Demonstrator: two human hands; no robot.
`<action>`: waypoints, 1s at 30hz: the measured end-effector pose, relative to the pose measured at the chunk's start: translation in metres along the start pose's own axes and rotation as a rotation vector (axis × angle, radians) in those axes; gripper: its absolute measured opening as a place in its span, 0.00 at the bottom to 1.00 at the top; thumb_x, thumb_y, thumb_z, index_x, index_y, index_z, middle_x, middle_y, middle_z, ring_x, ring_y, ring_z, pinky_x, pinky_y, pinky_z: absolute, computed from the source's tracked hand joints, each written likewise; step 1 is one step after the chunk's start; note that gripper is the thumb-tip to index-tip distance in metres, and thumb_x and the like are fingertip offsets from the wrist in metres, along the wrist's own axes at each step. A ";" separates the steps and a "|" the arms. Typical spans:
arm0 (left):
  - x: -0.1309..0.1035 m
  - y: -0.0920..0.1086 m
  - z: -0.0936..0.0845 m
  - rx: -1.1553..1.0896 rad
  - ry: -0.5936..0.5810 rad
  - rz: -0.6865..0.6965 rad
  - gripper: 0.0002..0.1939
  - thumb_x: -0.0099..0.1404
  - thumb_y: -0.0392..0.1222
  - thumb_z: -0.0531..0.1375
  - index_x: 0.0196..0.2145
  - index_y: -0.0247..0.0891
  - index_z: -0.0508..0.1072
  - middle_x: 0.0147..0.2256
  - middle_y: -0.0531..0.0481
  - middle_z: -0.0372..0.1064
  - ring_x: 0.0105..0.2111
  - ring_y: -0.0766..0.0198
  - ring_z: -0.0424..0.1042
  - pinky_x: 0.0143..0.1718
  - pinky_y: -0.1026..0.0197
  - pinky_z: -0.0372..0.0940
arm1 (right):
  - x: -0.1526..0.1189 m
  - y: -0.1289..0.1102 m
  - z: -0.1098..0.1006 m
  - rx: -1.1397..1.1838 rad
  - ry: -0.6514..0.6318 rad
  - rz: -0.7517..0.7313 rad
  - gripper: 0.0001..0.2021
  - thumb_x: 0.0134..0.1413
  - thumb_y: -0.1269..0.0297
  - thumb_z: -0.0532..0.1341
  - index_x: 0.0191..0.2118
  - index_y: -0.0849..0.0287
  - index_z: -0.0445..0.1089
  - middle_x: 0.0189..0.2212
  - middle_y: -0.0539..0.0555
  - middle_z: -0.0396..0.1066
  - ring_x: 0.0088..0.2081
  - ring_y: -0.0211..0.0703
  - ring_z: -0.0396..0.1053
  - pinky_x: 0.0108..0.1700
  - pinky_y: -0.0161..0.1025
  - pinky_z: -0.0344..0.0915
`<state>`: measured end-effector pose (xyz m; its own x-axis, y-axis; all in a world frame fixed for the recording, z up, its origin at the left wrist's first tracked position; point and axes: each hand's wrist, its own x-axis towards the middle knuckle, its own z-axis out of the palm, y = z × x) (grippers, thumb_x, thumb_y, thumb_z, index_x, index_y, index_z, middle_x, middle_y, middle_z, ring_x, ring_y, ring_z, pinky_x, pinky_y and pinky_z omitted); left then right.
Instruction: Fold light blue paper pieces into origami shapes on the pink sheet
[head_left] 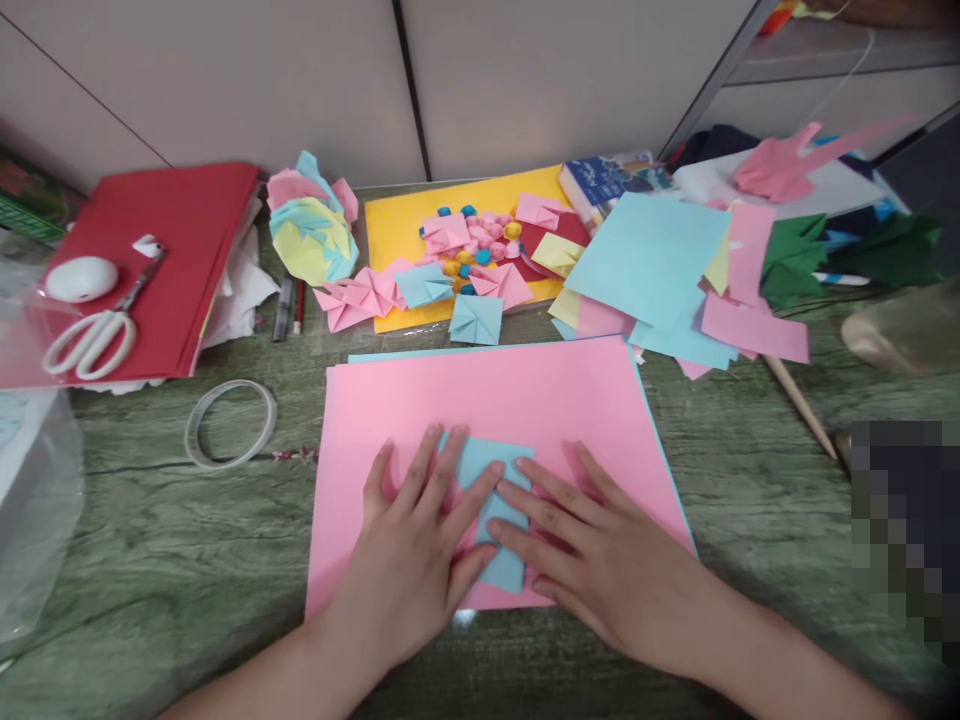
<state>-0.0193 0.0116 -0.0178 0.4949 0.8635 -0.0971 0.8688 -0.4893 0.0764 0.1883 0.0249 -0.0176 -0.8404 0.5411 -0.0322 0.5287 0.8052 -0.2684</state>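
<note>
Currently, blue paper (508, 572) is pressed onto pink sheet (480, 392) by L hand (409, 545) & R hand (611, 560), fingers spread, nothing gripped. Apparently part-folded; remaining folds unclear. Folded pcs (477, 322) are laid beyond hands.

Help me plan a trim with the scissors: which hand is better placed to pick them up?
Left, I'd say. The scissors lie on the red sheets on that side, handles towards the person, nearer the left hand; the right hand would likely cross over. Both touch the blue paper.
</note>
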 end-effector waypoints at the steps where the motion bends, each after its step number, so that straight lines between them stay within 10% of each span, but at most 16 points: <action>1: 0.000 0.000 0.000 -0.001 0.000 0.000 0.30 0.57 0.57 0.46 0.56 0.49 0.46 0.59 0.45 0.37 0.57 0.47 0.39 0.51 0.38 0.35 | 0.000 0.000 -0.001 0.001 0.005 -0.003 0.21 0.56 0.59 0.48 0.56 0.51 0.48 0.58 0.51 0.43 0.58 0.49 0.39 0.56 0.59 0.33; 30: 0.000 0.002 -0.001 0.028 -0.006 -0.011 0.31 0.57 0.57 0.46 0.56 0.48 0.45 0.59 0.47 0.38 0.57 0.49 0.39 0.52 0.40 0.35 | 0.002 0.005 -0.001 0.099 0.037 0.017 0.20 0.55 0.65 0.48 0.55 0.54 0.50 0.56 0.51 0.50 0.58 0.43 0.42 0.57 0.56 0.36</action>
<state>-0.0175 0.0112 -0.0165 0.4857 0.8679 -0.1039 0.8741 -0.4835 0.0478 0.1892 0.0301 -0.0175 -0.8255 0.5644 -0.0028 0.5269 0.7689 -0.3622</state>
